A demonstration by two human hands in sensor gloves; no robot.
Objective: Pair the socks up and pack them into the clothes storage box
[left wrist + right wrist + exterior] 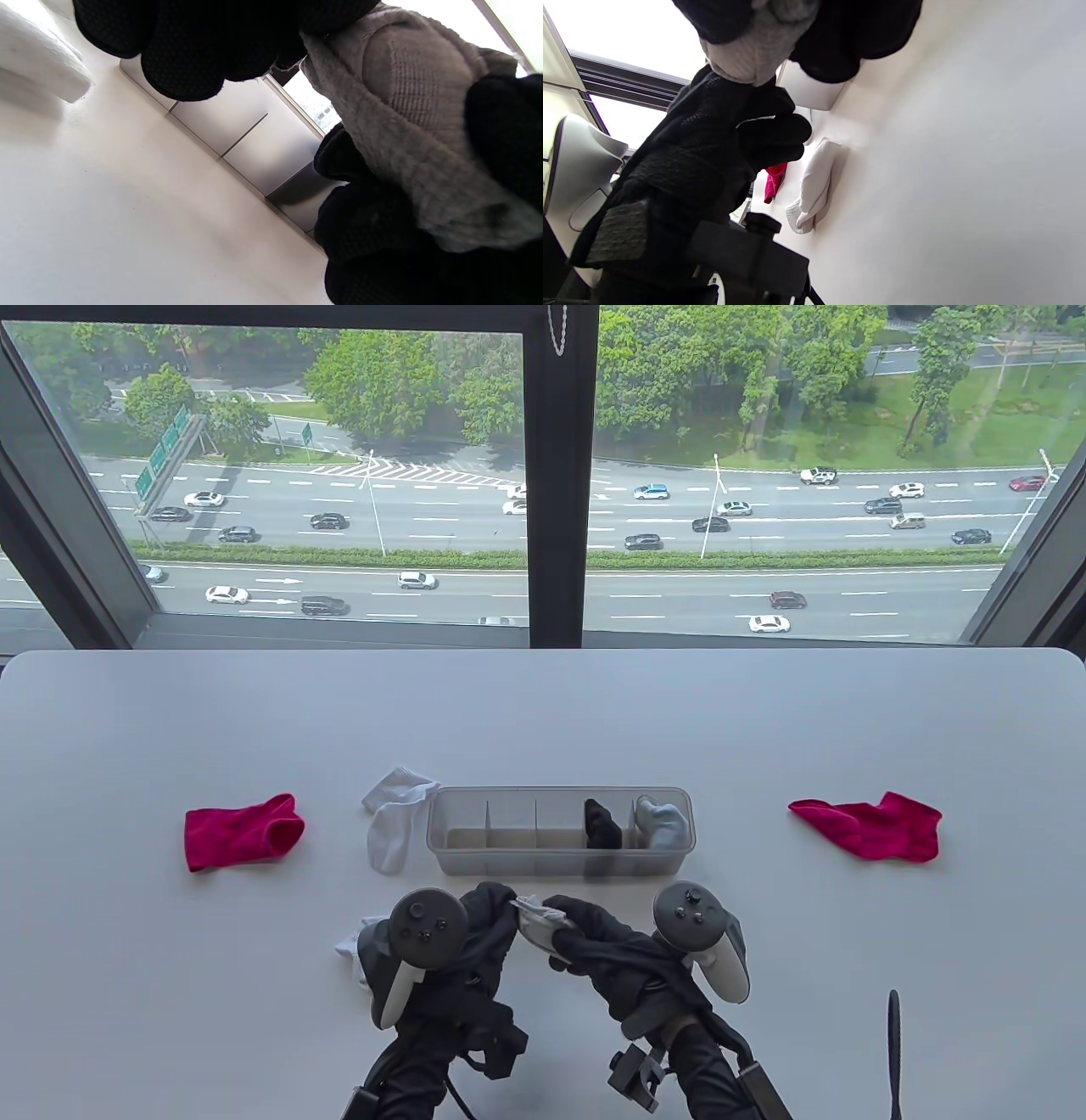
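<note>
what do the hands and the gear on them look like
Both the left hand and the right hand wear black mesh-textured gloves. A grey, controller-like tracker with dark round buttons sits on each, black brackets clamp the wrists, and thin black cables run along them.

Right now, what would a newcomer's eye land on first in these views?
The two red socks, one far left and one far right of the table, stand out most. Between them sits the box, with a black sock and a grey sock in its right compartments. In front of it, the left hand and right hand together hold a pale sock.
</note>
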